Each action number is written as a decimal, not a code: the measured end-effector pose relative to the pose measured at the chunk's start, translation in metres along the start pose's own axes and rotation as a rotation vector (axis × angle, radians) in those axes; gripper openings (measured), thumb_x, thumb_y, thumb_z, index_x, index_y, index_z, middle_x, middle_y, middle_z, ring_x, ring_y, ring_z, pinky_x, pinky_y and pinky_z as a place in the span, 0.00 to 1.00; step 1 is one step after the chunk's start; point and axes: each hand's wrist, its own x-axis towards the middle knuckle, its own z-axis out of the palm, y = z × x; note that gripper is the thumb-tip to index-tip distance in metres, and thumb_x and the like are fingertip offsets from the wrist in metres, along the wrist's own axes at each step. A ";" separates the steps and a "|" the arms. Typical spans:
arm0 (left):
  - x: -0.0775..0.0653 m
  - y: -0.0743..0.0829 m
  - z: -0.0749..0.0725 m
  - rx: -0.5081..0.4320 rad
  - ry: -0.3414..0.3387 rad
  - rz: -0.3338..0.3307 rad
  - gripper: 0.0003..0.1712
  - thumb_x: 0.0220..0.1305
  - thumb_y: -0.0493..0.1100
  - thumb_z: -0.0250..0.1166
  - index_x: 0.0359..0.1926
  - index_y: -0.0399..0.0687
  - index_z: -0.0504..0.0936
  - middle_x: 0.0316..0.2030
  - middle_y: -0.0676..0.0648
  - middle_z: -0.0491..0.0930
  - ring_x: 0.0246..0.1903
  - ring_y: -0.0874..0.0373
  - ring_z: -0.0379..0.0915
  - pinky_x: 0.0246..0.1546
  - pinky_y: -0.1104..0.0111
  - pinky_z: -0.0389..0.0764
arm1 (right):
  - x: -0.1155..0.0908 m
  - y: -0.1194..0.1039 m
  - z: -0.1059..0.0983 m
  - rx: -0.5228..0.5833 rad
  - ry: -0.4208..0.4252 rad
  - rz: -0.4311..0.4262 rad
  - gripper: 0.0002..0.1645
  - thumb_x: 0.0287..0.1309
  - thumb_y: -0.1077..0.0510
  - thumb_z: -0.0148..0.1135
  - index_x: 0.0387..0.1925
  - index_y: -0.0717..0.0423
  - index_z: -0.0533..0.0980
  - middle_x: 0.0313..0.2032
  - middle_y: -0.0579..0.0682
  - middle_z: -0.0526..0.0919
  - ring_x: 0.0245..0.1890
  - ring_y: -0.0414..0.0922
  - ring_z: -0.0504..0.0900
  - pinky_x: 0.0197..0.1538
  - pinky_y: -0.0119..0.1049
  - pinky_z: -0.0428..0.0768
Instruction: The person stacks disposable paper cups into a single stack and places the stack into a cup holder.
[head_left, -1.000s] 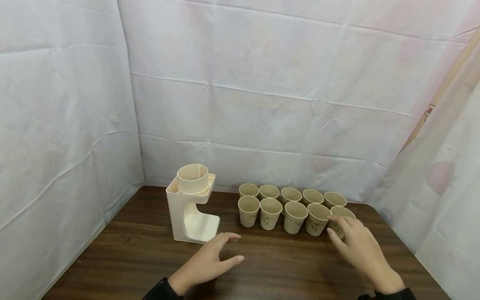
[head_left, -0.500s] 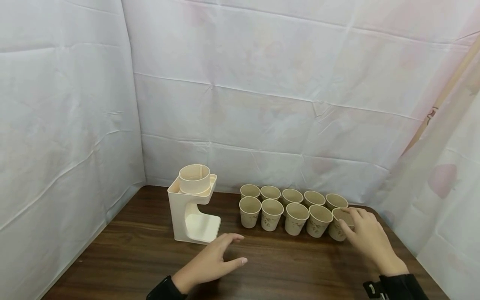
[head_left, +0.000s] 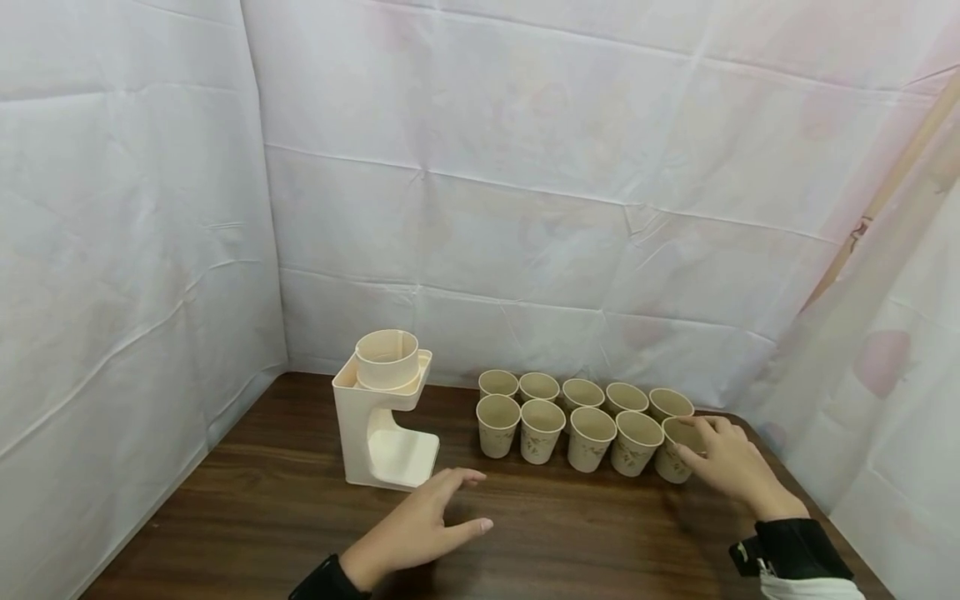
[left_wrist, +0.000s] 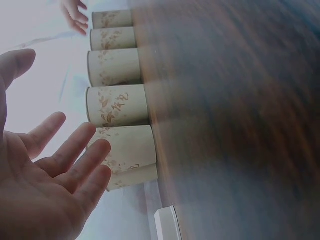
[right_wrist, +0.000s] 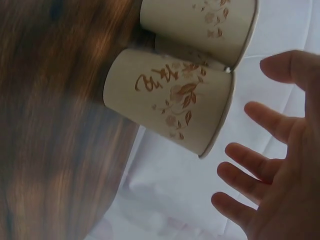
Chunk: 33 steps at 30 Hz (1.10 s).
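Observation:
Beige paper cups with a brown leaf print stand upright in two rows in the head view. My right hand [head_left: 731, 462] hovers at the rim of the rightmost front cup [head_left: 672, 463]. In the right wrist view its fingers [right_wrist: 245, 182] are spread and apart from that cup [right_wrist: 167, 102]. Low in the head view, my left hand [head_left: 416, 521] is held over the table with thumb and fingers apart, holding nothing. It is nearest the cream stand [head_left: 356, 437], which carries a round open holder [head_left: 387, 371] on top. In the left wrist view, the front cups [left_wrist: 120, 105] lie beyond its fingers.
The dark wooden table [head_left: 540, 533] carries everything. Pale cloth [head_left: 480, 208] hangs behind it and at both sides. The stand's flat foot [head_left: 408, 457] sticks out toward the cups, left of the front row [head_left: 498, 427].
My right hand has shifted a little to the right, uncovering more of the rightmost front cup. The left hand stays nearly still. Cups and stand keep their places.

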 end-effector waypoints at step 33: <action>-0.001 -0.004 0.003 -0.019 -0.005 0.008 0.32 0.60 0.68 0.54 0.61 0.62 0.65 0.56 0.53 0.71 0.55 0.56 0.65 0.51 0.49 0.74 | 0.025 0.012 0.001 0.014 -0.214 0.035 0.41 0.50 0.40 0.64 0.62 0.53 0.65 0.51 0.83 0.61 0.50 0.79 0.61 0.40 0.69 0.71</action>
